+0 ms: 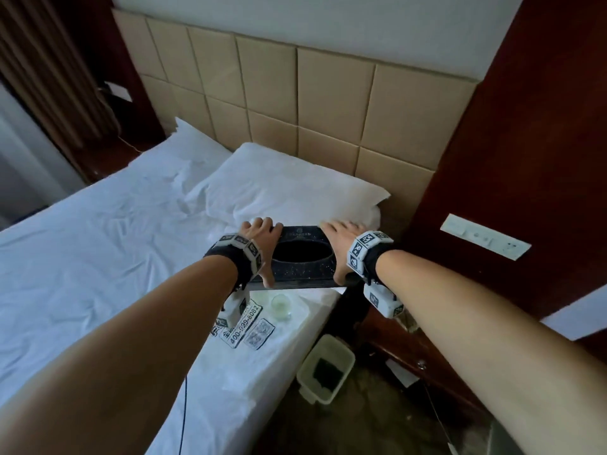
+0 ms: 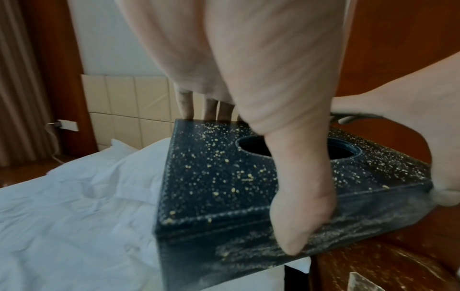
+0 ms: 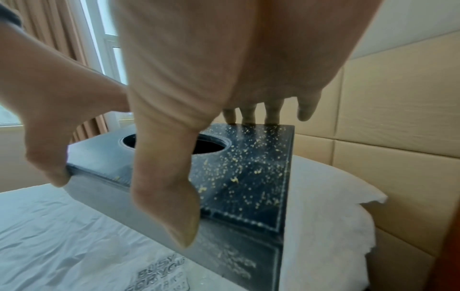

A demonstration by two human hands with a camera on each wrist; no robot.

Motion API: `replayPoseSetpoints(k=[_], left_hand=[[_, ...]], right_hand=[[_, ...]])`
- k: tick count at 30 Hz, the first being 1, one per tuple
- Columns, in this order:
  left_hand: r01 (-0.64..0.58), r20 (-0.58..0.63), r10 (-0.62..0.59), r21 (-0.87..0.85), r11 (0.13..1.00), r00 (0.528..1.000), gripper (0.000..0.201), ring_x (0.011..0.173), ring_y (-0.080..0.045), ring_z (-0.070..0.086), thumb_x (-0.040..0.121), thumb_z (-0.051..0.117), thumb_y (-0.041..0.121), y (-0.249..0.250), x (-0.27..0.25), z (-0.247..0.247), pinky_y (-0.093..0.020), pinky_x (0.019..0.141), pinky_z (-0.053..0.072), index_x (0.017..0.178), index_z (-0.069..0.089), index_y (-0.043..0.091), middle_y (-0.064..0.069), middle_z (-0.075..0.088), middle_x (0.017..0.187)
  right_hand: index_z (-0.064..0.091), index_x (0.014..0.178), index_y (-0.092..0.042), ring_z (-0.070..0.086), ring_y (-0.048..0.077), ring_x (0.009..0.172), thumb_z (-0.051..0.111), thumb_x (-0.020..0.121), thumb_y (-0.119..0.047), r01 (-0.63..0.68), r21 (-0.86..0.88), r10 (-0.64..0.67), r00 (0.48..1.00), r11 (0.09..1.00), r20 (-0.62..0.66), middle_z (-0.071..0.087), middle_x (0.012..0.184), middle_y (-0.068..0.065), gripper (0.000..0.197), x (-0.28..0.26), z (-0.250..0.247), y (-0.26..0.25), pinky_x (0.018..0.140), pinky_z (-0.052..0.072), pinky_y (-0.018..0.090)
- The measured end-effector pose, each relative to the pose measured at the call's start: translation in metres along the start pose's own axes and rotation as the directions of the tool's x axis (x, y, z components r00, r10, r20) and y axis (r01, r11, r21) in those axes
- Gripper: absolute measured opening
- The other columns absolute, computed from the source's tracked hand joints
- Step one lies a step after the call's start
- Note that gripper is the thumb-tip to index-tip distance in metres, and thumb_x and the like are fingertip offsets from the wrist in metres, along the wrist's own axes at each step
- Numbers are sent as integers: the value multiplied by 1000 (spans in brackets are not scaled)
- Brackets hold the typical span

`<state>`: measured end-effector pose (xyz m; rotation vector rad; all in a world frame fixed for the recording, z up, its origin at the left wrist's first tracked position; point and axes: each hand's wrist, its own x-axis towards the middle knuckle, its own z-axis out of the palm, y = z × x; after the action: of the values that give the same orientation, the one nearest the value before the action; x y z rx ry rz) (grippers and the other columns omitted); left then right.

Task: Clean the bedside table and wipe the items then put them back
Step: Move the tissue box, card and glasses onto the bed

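A dark tissue box (image 1: 305, 275) speckled with yellow flecks, with an oval hole in its top, is held level in the air over the bed's right edge. My left hand (image 1: 261, 247) grips its left end, thumb (image 2: 296, 206) on the near side and fingers (image 2: 185, 106) curled over the far edge. My right hand (image 1: 341, 246) grips the right end the same way, thumb (image 3: 171, 196) in front and fingers (image 3: 248, 114) behind. Dust streaks the near side of the tissue box (image 2: 211, 177), (image 3: 248, 177). The wooden bedside table (image 1: 414, 343) is below on the right.
On the sheet under the box lie a small glass cup (image 1: 281, 305) and printed white cards (image 1: 246, 326). A white waste bin (image 1: 326, 369) stands on the floor between bed and table. A pillow (image 1: 289, 188) lies behind the box; a switch panel (image 1: 484, 236) is on the right wall.
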<state>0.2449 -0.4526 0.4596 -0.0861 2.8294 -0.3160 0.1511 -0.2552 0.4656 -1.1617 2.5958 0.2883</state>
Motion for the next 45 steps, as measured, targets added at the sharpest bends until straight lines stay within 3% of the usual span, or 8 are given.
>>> replayPoseSetpoints(k=[12,17,20,27,33,40,45], left_hand=[[255,82,-247,-115,960,965,130,115,-27,46,34,87,68,-144,-81,96,-43,99,42,141,32,17,-5,45,128],[373,168,-344,-188,909,924,130,116,-27,46,34,86,67,-176,-85,140,-43,100,41,141,32,17,-5,44,129],[448,232,-400,-217,867,887,127,115,-26,45,33,86,65,-190,-77,170,-42,99,41,139,33,18,-4,44,128],[592,366,-489,-267,760,792,126,117,-26,42,35,85,62,-202,-49,238,-43,102,38,140,30,17,-4,41,130],[675,476,-511,-281,682,715,131,124,-31,38,35,86,54,-196,-33,299,-44,107,33,143,24,15,-9,36,136],[701,566,-475,-289,651,674,128,123,-31,38,38,85,48,-186,-22,360,-41,106,31,144,22,12,-10,32,136],[709,607,-442,-312,632,661,128,121,-30,39,39,84,50,-182,-15,398,-42,107,32,144,21,11,-9,34,134]], right_hand=[[13,150,-17,23,28,143,84,46,-40,265,-81,-265,964,961,20,22,155,4,128,103,-14,-168,115,26,49],[15,149,-19,29,27,138,86,46,-47,398,-140,-394,917,907,60,29,149,1,128,165,-1,-209,112,29,49],[12,151,-19,27,28,140,88,47,-48,466,-160,-452,884,870,115,25,152,2,132,207,15,-230,114,27,51],[9,150,-18,28,28,138,89,45,-53,627,-178,-595,778,758,202,24,152,2,136,295,65,-260,113,29,48],[7,152,-15,24,29,139,92,44,-54,689,-156,-627,714,708,311,18,155,4,143,335,115,-282,113,28,45],[2,153,-13,15,33,144,93,49,-46,697,-104,-603,676,709,423,11,158,6,143,357,173,-302,117,22,49],[-2,155,-14,5,35,148,91,60,-37,693,-78,-576,651,717,495,3,161,8,135,372,203,-313,120,14,51]])
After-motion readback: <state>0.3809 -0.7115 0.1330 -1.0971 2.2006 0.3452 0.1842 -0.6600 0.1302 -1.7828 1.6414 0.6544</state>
